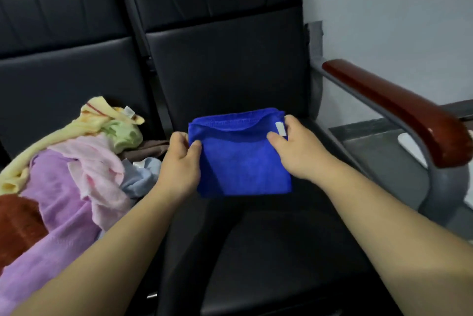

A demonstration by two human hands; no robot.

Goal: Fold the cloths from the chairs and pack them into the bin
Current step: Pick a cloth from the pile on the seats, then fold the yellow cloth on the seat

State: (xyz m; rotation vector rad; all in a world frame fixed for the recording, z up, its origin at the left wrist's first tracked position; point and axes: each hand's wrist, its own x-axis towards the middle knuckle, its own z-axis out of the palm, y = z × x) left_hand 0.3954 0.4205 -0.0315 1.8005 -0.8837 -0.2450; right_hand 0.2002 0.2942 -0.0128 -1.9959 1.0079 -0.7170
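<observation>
The left hand point(179, 159) pinches the left edge of the blue cloth point(240, 159), thumb on top, its fingers hidden behind the edge. The right hand point(294, 146) pinches the cloth's far right corner, thumb on top, beside a white tag point(280, 128) that shows no readable writing. The folded cloth lies on the black seat point(256, 239) of the right chair. On the next chair to the left is a pile point(76, 162) of loose cloths, cut off by the frame. Its yellow cloth point(97, 113) bears a second tag point(129, 111), too small to read. Beyond the reddish armrest point(399, 108), a white thing point(409, 146) is half hidden and unclear.
</observation>
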